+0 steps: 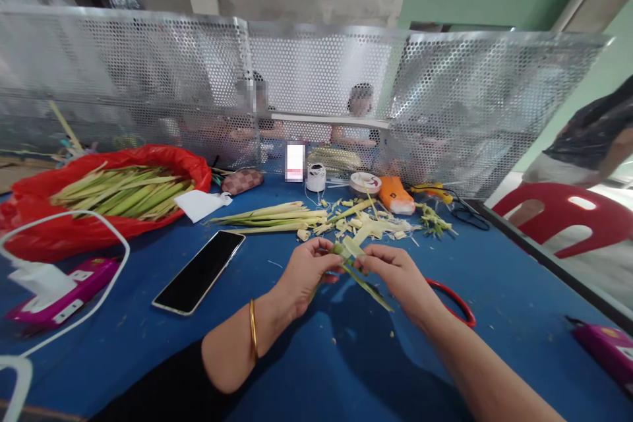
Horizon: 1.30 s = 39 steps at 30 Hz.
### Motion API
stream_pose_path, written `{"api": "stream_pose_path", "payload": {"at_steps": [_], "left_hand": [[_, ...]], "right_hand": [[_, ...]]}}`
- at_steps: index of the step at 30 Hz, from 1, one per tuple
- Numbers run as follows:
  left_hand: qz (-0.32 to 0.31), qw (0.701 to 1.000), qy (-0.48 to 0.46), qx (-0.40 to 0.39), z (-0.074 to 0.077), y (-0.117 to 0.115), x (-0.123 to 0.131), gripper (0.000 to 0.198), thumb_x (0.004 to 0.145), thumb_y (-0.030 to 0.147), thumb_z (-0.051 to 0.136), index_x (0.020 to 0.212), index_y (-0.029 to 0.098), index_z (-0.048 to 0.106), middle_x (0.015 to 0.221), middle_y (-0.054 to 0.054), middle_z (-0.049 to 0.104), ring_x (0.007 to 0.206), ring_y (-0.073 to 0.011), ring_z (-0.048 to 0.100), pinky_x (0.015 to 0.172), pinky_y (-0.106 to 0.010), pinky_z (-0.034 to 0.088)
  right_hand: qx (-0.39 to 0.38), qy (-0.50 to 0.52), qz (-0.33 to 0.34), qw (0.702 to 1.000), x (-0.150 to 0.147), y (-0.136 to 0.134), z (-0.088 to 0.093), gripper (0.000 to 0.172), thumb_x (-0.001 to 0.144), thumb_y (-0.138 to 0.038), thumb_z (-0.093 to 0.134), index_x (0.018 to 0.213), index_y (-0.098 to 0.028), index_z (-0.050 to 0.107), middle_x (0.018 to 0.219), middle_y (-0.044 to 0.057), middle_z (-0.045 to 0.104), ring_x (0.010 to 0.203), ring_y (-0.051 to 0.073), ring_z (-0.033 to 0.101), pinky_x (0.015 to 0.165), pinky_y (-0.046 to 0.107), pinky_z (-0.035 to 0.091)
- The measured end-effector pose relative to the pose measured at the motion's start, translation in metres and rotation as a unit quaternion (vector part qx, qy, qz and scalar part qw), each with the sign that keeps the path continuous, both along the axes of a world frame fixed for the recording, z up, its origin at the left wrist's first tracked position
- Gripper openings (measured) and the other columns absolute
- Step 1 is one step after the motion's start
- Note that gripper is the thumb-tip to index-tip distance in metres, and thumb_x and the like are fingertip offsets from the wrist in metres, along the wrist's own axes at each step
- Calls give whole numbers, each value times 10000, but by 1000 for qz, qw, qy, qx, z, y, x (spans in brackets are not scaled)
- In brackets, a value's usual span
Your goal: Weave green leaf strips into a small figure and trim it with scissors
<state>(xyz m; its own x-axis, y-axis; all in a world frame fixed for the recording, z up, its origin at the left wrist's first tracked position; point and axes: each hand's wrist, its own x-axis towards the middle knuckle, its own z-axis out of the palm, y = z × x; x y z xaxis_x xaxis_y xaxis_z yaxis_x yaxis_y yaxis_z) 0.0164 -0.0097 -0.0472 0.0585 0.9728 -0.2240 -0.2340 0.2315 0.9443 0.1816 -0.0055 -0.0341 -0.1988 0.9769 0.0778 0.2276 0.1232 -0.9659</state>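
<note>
My left hand [302,271] and my right hand [395,275] both pinch a folded green palm-leaf strip [352,252] just above the blue table [346,349]. The strip's loose ends [368,289] trail down between my hands. A gold bangle [253,330] sits on my left wrist. Red-handled scissors [452,300] lie partly under my right wrist. Beyond my hands lie cut leaf strips [274,216] and a scatter of trimmings [368,224].
A black phone [198,271] lies left of my hands. A red bag of leaves [106,194] fills the far left, by a magenta box [64,293] and white cable [116,264]. Thread spool [316,178], orange tool [395,195], perforated metal screen [316,92], people behind it. Red chair [564,217] right.
</note>
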Motion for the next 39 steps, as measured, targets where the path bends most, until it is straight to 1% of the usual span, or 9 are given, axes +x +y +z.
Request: {"api": "stream_pose_path", "payload": {"at_steps": [7, 11, 14, 23, 28, 31, 34, 37, 39], "left_hand": [[3, 999, -24, -21, 1, -1, 2, 189, 639, 107, 684, 752, 162, 542, 704, -25, 650, 579, -118, 623, 521, -215, 488], [7, 999, -30, -30, 3, -1, 3, 185, 662, 80, 672, 759, 157, 536, 690, -23, 634, 573, -111, 615, 526, -216, 501], [10, 999, -30, -28, 4, 0, 2, 188, 678, 76, 675, 769, 157, 533, 679, -20, 625, 569, -108, 611, 528, -217, 510], [5, 999, -20, -28, 1, 1, 2, 179, 706, 71, 667, 822, 139, 548, 682, -43, 649, 559, -116, 629, 502, -198, 503], [15, 999, -21, -30, 3, 1, 3, 178, 703, 57, 661, 823, 129, 551, 637, -39, 651, 521, -112, 621, 488, -190, 497], [16, 999, -28, -27, 3, 0, 3, 183, 698, 50, 664, 821, 124, 551, 627, -36, 651, 513, -110, 620, 486, -186, 498], [14, 998, -41, -40, 2, -1, 4, 179, 705, 35, 651, 820, 124, 547, 631, -43, 660, 510, -105, 615, 487, -183, 501], [21, 997, -53, -61, 1, 0, 5, 177, 709, 13, 636, 814, 126, 548, 619, -37, 659, 496, -93, 605, 480, -174, 499], [31, 995, -61, -73, 1, 1, 5, 182, 705, 0, 629, 803, 130, 549, 595, -22, 648, 487, -96, 606, 471, -174, 501]], "right_hand": [[-76, -13, 7, 997, 1, -1, -4, 163, 658, -278, 570, 521, -193, 597, 492, -40, 419, 511, 116, 342, 486, 239, 242], [-35, 1, -14, 999, 0, 0, -7, 137, 616, -230, 523, 489, -194, 563, 637, 8, 558, 684, 168, 496, 618, 264, 351], [-25, 17, -14, 999, -1, 1, -8, 128, 598, -202, 501, 485, -193, 559, 787, 40, 627, 810, 201, 545, 743, 302, 385], [-41, 42, 41, 997, 2, 3, -8, 152, 663, -217, 523, 525, -192, 583, 728, 34, 606, 809, 206, 546, 765, 317, 384], [63, -102, 31, 992, 3, 5, -12, 163, 725, -269, 522, 577, -202, 539, 730, 27, 568, 740, 193, 535, 687, 304, 391], [160, -187, -15, 969, 1, 2, -15, 75, 810, -270, 525, 796, -211, 570, 769, 18, 608, 742, 190, 559, 698, 305, 405], [248, -257, -20, 934, -2, -2, -17, 124, 858, -249, 550, 974, -215, 580, 901, 42, 656, 855, 214, 587, 759, 322, 409], [309, -315, -12, 897, -2, -5, -17, 103, 891, -267, 552, 956, -221, 617, 905, 53, 664, 863, 231, 584, 753, 332, 398], [321, -306, -16, 896, -3, -7, -16, 88, 894, -261, 554, 899, -223, 633, 864, 44, 667, 841, 226, 586, 749, 329, 394]]}}
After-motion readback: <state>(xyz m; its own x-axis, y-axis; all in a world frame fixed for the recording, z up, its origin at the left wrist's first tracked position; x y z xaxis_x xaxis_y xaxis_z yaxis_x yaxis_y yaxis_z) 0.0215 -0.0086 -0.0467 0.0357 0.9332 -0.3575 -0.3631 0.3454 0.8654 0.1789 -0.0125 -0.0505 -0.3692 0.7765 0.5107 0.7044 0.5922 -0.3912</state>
